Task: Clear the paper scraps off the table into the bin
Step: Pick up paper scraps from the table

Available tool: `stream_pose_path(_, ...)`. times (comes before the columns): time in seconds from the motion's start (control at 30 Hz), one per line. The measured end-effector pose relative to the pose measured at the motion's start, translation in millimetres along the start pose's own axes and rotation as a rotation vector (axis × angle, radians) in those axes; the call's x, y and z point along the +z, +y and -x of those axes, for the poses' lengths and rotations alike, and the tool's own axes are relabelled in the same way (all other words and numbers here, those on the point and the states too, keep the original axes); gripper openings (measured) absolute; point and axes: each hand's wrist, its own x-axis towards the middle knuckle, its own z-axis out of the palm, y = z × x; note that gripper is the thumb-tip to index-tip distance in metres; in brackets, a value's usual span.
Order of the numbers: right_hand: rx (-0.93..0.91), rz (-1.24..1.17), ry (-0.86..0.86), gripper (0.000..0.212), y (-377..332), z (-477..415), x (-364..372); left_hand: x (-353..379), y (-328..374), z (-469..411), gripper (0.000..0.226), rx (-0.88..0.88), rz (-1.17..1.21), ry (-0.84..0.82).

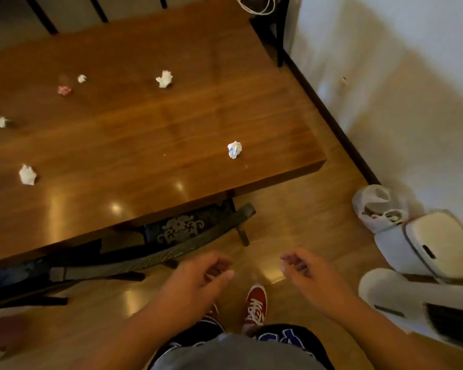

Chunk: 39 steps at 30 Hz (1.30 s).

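Six crumpled paper scraps are seen scattered across the wooden bench [145, 129]. The nearest scrap [234, 149] lies toward the right end, not far from the front edge. A second white wad [164, 79] sits farther back, a small white scrap [82, 78] and a pinkish scrap [64, 90] lie close together beyond it to the left, and two more white wads [27, 175] [0, 122] are found near the left margin. A white bin [436, 244] with its lid is seen on the floor at the right, by the wall, with a plastic bag [377, 206] just beside it.

The left hand [198, 281] and the right hand [305, 273] are held low over the floor, in front of the chair [171, 241] tucked under the bench. Both are loosely curled, fingers half bent, and nothing is held in either.

The scraps are judged to be very light, soft and crushable, not slippery and not fragile. Each can probably be pinched anywhere on its body between thumb and fingertips, and several could likely be gathered in one palm. Being so light, they may be pushed away by a careless sweep, so a grasp from above is advised. None appears to have been binned so far.
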Motion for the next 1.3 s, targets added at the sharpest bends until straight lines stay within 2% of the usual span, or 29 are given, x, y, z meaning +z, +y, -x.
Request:
stream_pose_path(0.2,-0.209,0.042,0.079,0.014,-74,-77,-39,-62,38,-55,0.016,0.020,0.073,0.120)
stream_pose_path(0.33,-0.211,0.107,0.067,0.019,-96,-145,-42,-111,29,-98,0.016,-0.008,0.064,0.157)
stream_pose_path(0.5,-0.143,0.339,0.084,0.049,-103,-244,-24,-166,-11,-168,0.006,-0.126,0.079,0.193)
stream_pose_path(0.67,-0.187,0.721,0.268,0.070,-97,-316,7,-202,-58,-235,0.012,-0.153,-0.002,0.252)
stream_pose_path(0.73,-0.211,0.772,0.294,0.067,-94,-342,12,-217,-73,-263,0.020,-0.165,-0.059,0.279)
stream_pose_path(0.9,-0.274,0.797,0.515,0.059,-105,-402,9,-260,-88,-340,0.049,-0.135,-0.306,0.466)
stream_pose_path(1.07,-0.227,0.767,0.535,0.054,-105,-416,12,-313,-86,-426,0.062,-0.087,-0.468,0.596)
stream_pose_path(1.13,-0.213,0.764,0.524,0.052,-105,-415,12,-330,-88,-457,0.062,-0.071,-0.576,0.604)
stream_pose_path(1.3,-0.238,0.748,0.531,0.053,-107,-416,12,-349,-100,-508,0.059,-0.051,-0.739,0.494)
